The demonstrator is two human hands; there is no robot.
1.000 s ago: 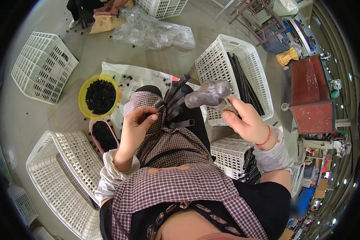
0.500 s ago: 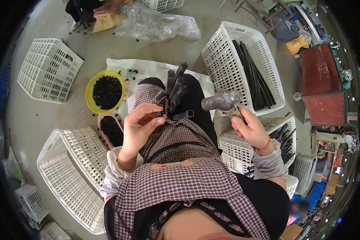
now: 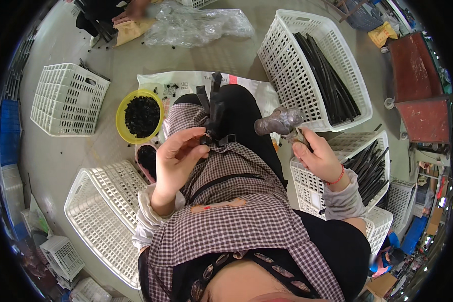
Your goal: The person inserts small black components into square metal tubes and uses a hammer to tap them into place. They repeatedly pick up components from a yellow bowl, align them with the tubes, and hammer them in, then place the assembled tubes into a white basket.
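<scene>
My left hand (image 3: pixel 175 160) is closed in a pinch on a small black plastic piece (image 3: pixel 205 140), close beside the near ends of several black square tubes (image 3: pixel 216 106). Those tubes lie bunched between my thighs, and one open square end (image 3: pixel 230 138) faces me. Whether the piece touches a tube is hard to make out. In my right hand (image 3: pixel 318 158) is a hammer (image 3: pixel 281 122), gripped by its short handle near the head. Its grey, worn head hangs in the air to the right of the tubes, apart from them.
A yellow basin (image 3: pixel 120 123) of small black pieces stands left of my knee, near a pink container (image 3: pixel 153 177) of black pieces. White crates with long black tubes (image 3: pixel 329 83) stand right; another white crate (image 3: pixel 105 216) is at my left. Clear plastic sheeting (image 3: pixel 201 25) lies ahead.
My left hand has brought the small black piece slightly closer to the tube ends. The tubes have shifted and tilted. The hammer stays raised, and the whole view has swung a little.
</scene>
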